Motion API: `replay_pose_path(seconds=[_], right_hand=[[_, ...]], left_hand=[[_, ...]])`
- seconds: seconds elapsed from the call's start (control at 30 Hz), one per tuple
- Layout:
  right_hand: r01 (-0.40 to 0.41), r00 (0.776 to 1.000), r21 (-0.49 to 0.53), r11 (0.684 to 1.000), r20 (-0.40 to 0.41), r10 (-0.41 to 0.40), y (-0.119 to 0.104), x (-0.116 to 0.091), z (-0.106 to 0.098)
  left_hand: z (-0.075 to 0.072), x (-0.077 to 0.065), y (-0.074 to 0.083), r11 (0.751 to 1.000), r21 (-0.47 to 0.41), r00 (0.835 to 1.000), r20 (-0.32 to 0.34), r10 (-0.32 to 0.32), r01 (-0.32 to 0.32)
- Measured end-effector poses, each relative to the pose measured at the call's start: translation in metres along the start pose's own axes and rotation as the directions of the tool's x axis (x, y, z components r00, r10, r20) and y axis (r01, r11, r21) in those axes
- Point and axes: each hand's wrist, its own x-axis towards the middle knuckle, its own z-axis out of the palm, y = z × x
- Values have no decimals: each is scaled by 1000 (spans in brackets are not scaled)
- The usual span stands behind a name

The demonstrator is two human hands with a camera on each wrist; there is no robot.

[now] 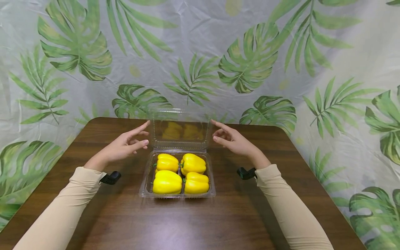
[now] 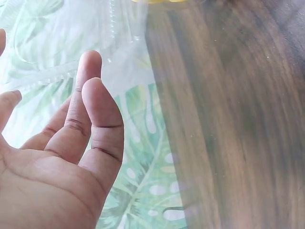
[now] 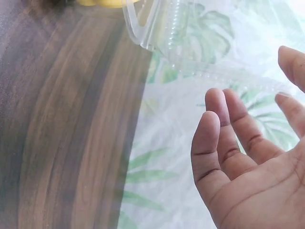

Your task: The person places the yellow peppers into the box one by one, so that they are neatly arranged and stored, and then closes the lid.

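Note:
A clear plastic clamshell box (image 1: 178, 196) stands mid-table with its hinged lid (image 1: 181, 143) raised upright at the back. Several yellow bell peppers (image 1: 167, 182) lie in its base, in two rows, and show faintly in the lid. My left hand (image 1: 129, 142) is at the lid's left side, index fingertip right at its edge, fingers spread and relaxed. On the opposite side, my right hand (image 1: 235, 139) mirrors it, index fingertip at the lid's right edge. In both wrist views the lower fingers are loosely bent around nothing, with the lid's ridged edge (image 3: 205, 71) just beyond them.
The dark wooden table (image 1: 187, 225) ends close behind the box. A leaf-printed cloth (image 1: 193, 41) hangs behind and along both sides. Black bands (image 1: 110, 177) sit at both wrists, below beige sleeves.

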Motion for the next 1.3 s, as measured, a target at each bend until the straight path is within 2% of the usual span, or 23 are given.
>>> replay_pose_path(seconds=[0.3,0.47,0.67,1.03,1.3], right_hand=[[35,999,-19,999,-10,-35,-10,-12,0],[54,998,-44,998,-16,-55,-19,-24,1],[71,997,-125,990,-22,-74,-27,-41,2],[103,994,-200,974,-1,-106,-46,-68,10],[107,994,-270,957,65,-93,-51,-85,17]], left_hand=[[-4,-10,12,998,36,998,-23,52,-51],[-4,-22,18,993,94,995,-63,71,-65],[-1,-38,27,988,138,993,-86,86,-73],[14,-66,35,979,155,983,-107,152,-134],[25,-86,35,977,155,985,-65,158,-146]])
